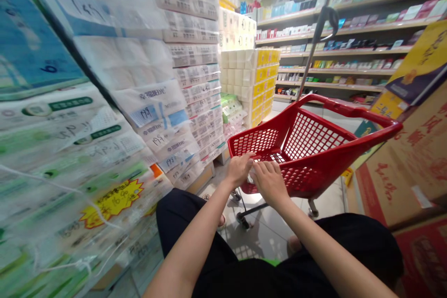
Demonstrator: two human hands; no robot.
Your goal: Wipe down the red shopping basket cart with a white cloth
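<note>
A red plastic shopping cart (314, 174) stands on the floor before me, its handle at the far right end. At its near rim, my left hand (240, 168) has its fingers bent over the edge, thumb toward the other hand. Close beside it, my right hand (270, 181) rests on the same rim with its fingers together and curled over the top. Both hands appear closed on the cart's edge, though the fingertips are partly hidden. The visible part of the basket holds no goods.
Wrapped tissue packs (139, 98) with handwritten prices are piled along the left. Yellow-and-white packs (261, 84) form a stack farther back. Shelves of small boxes (349, 46) line the back wall. Cardboard cartons (394, 177) stand at the right. A metal pole (316, 39) rises behind the cart.
</note>
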